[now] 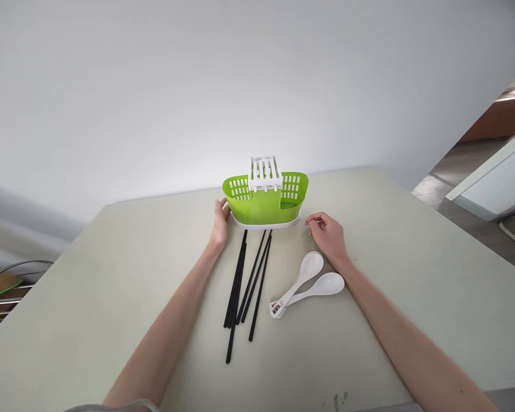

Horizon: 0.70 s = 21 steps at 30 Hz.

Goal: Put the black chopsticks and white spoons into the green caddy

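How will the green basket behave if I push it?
The basket is probably light for its size: it looks like thin plastic with slotted walls. It would likely slide rather than roll, since it stands upright on a long white base. Pushed high up, it might tip, because the white rack sits at its top.

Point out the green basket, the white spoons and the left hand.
Green basket (266, 212): head view, front wall.
White spoons (330, 283): head view, bowl of the nearer one.
Left hand (220, 226): head view, middle of the hand.
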Motion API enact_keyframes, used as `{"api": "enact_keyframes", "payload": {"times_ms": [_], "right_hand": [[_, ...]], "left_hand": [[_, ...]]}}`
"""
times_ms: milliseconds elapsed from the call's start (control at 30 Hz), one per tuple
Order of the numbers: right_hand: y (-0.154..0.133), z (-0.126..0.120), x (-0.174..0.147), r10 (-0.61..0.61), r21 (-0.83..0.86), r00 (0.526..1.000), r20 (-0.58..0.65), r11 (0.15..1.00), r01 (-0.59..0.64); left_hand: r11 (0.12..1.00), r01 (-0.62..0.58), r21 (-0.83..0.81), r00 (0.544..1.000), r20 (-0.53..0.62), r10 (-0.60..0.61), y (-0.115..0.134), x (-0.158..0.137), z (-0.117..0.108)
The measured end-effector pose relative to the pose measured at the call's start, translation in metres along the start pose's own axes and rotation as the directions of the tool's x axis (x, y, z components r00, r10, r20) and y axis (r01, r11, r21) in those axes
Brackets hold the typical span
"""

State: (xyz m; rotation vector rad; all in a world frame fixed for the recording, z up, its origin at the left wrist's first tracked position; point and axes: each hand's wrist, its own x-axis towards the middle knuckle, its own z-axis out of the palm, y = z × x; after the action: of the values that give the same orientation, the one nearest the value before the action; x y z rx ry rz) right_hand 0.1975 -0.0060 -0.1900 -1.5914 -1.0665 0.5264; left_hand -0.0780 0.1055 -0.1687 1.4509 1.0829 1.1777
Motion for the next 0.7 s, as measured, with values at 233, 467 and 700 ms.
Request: {"api": "enact_keyframes", "payload": {"times_ms": [233, 467, 700], "right_hand": [[0.0, 0.0, 0.0, -0.008, -0.011, 1.0, 0.005, 1.0, 0.008], [0.0, 0.0, -0.001, -0.011, -0.014, 1.0, 0.009, 1.0, 0.011], [0.002, -0.002, -0.002, -0.02, -0.007, 1.0, 0.016, 1.0, 0.021]], "left_hand": [[1.0, 0.003, 0.021, 1.0, -0.008, -0.002, -0.003, -0.002, 0.003], [0.999, -0.03, 0.03, 0.999, 0.035, 0.029, 0.001, -0.007, 0.004], [0.997, -0.083, -0.009, 0.988, -0.131, 0.081, -0.012, -0.04, -0.002]]}}
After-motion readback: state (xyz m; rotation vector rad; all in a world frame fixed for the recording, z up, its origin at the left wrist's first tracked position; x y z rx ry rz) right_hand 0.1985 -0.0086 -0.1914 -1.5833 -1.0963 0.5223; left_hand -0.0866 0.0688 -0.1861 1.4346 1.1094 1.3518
